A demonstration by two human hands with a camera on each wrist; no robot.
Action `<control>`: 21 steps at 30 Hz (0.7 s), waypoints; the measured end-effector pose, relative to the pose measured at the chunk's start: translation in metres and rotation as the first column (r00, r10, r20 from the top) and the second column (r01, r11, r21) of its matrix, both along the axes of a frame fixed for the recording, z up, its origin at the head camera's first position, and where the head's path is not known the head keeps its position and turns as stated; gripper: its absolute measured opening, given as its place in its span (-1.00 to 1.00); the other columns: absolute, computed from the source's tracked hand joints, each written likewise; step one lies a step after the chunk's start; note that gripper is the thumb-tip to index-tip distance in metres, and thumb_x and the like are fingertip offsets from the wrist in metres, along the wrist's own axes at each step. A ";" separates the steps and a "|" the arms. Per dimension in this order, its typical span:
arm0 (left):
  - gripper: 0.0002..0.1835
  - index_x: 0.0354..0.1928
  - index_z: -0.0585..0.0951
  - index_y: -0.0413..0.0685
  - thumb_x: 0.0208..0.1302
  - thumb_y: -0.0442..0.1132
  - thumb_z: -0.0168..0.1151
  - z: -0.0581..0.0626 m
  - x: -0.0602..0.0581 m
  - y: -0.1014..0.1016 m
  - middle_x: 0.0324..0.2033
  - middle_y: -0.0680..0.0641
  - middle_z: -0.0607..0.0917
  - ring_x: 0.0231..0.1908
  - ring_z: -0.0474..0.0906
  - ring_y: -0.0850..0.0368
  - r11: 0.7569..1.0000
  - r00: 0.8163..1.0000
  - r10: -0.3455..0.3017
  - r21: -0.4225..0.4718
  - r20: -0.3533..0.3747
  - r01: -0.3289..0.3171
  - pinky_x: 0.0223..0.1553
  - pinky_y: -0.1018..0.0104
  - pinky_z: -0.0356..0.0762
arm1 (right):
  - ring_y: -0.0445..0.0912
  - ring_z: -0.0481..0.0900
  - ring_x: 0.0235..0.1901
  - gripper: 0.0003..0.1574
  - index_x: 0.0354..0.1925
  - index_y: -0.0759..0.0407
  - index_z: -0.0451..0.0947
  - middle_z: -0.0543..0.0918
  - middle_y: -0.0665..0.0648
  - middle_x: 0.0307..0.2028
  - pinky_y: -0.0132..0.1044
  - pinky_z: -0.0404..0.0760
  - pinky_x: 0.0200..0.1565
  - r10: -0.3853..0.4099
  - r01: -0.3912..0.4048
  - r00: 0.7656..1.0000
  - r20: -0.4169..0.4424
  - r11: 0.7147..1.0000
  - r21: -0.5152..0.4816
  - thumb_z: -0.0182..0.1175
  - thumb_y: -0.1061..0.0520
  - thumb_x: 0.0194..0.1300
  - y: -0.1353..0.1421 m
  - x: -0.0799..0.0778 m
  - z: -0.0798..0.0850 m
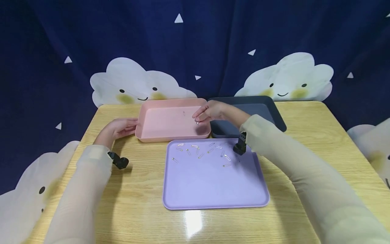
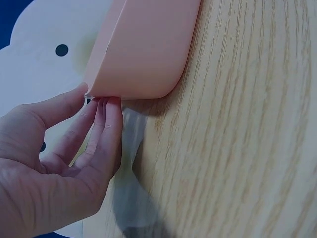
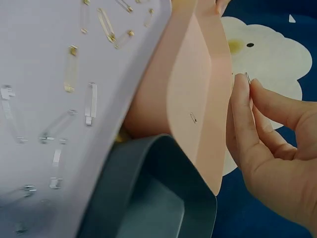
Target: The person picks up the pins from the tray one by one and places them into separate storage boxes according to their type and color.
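Over the right part of the pink tray (image 1: 164,139), my right hand (image 1: 210,112) pinches a small safety pin (image 3: 248,78) between thumb and forefinger. One silver safety pin (image 1: 184,113) lies on the pink tray's floor. At that tray's left end, my left hand (image 1: 122,128) touches the outer wall with extended fingers, its thumb tip at the rim in the left wrist view. Nearer to me lies a lilac tray (image 1: 213,189) with several gold and silver safety pins (image 1: 227,157) scattered over its far half.
A dark grey-blue tray (image 1: 257,109) stands right of the pink one, partly covered by my right forearm. All three trays sit on a wooden table (image 1: 137,203). Behind hangs a navy curtain (image 1: 210,40) with cloud prints. Black wrist cameras (image 1: 240,145) hang at both cuffs.
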State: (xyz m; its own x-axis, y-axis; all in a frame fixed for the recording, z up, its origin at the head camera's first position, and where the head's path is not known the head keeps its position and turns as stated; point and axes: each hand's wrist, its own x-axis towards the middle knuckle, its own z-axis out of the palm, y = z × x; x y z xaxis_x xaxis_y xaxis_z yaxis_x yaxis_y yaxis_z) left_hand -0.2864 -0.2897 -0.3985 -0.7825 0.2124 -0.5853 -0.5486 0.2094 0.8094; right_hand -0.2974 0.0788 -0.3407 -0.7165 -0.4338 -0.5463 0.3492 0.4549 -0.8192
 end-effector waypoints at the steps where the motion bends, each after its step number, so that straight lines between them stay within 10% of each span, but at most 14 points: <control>1: -0.30 0.49 -0.06 -0.23 0.46 -0.23 -0.02 0.000 0.001 0.000 -0.48 0.33 0.64 -0.36 0.57 0.51 1.000 1.000 -0.006 0.001 -0.004 0.006 -0.20 0.64 0.60 | -0.21 0.64 -0.40 -0.49 0.17 0.50 0.42 0.71 0.06 -0.39 -0.04 0.47 0.29 0.001 -0.001 1.000 -0.001 1.000 0.004 0.17 0.43 0.25 -0.003 -0.003 0.000; 8: -0.31 0.49 -0.02 -0.22 0.45 -0.22 0.00 -0.003 0.008 0.000 -0.50 0.33 0.66 -0.37 0.59 0.49 1.000 1.000 0.023 -0.002 0.019 -0.023 -0.20 0.61 0.62 | -0.21 0.66 -0.44 -0.55 0.10 0.47 0.49 0.69 0.04 -0.43 -0.33 0.71 -0.09 0.026 -0.025 1.000 -0.008 0.999 0.027 0.19 0.45 0.22 -0.020 -0.020 -0.010; 21: -0.32 0.49 -0.04 -0.25 0.46 -0.25 -0.03 0.003 0.004 0.001 -0.49 0.31 0.65 -0.38 0.59 0.49 1.000 1.000 0.015 -0.002 0.006 -0.015 -0.20 0.62 0.61 | -0.18 0.59 -0.51 -0.72 -0.10 0.52 0.50 0.66 0.10 -0.41 -0.24 0.68 0.04 0.063 -0.048 0.996 -0.070 0.978 0.205 0.19 0.49 0.17 -0.052 -0.053 -0.002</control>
State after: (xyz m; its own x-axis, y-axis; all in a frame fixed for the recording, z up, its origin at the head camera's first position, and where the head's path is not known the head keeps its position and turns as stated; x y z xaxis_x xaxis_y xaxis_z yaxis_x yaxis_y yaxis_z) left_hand -0.2821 -0.2883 -0.3952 -0.7822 0.1990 -0.5904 -0.5566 0.2027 0.8057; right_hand -0.3501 0.0263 -0.3423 -0.7372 -0.3595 -0.5721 0.2593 0.6314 -0.7308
